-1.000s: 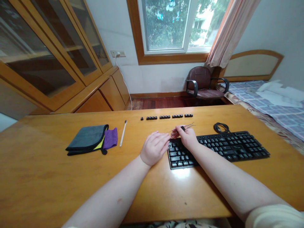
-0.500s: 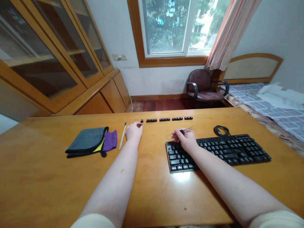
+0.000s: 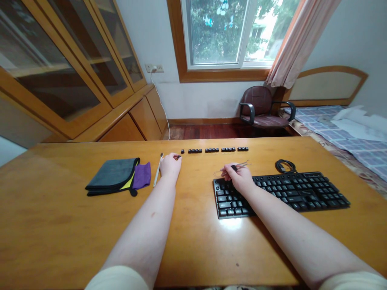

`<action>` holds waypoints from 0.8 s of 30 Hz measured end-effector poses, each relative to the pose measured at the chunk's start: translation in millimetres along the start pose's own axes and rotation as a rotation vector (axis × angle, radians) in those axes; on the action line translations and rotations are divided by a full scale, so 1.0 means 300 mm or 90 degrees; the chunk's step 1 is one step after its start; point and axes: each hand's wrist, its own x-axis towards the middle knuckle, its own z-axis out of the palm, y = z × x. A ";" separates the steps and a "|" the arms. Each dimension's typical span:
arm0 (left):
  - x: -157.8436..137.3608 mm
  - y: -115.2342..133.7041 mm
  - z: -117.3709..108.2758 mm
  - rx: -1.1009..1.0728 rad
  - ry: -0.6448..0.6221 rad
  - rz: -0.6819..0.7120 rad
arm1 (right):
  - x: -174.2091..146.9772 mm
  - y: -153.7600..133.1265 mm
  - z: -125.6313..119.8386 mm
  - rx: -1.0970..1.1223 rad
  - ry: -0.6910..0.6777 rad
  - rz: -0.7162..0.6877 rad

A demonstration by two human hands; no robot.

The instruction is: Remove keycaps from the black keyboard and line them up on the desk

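Note:
My left hand (image 3: pixel 170 165) rests near the far side of the table, its fingertips pinched on a small black keycap (image 3: pixel 179 157). Just beyond those fingers stands a single keycap (image 3: pixel 182 151), at the left end of a row of black keycap groups (image 3: pixel 212 150). A brush with a pale handle (image 3: pixel 157 175) lies close along the left side of that hand. My right hand (image 3: pixel 240 179) is closed around a wire keycap puller (image 3: pixel 234 167) with a black grip, its wire ends sticking out. It hovers over the upper left part of the black keyboard (image 3: pixel 290 191), hiding some keys.
A folded grey cloth (image 3: pixel 113 175) with a purple cloth (image 3: pixel 142 176) beside it lies on the left of the wooden table (image 3: pixel 193 241). The keyboard's coiled cable (image 3: pixel 286 166) sits behind the keyboard. Past the table are a chair (image 3: pixel 260 106) and a bed (image 3: pixel 329 121).
The view has shifted slightly. My left hand has drawn a little to the left, away from the keycap row, with the keycap still in its fingers. My right hand stays over the keyboard.

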 end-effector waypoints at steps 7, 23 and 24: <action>-0.005 -0.001 -0.016 -0.045 -0.025 -0.035 | -0.003 -0.006 0.001 -0.013 -0.013 -0.020; 0.004 0.026 0.011 0.020 0.003 0.022 | -0.004 -0.017 -0.002 -0.037 -0.018 -0.039; 0.003 0.028 0.011 0.021 0.003 0.021 | -0.005 -0.019 -0.001 -0.036 -0.017 -0.037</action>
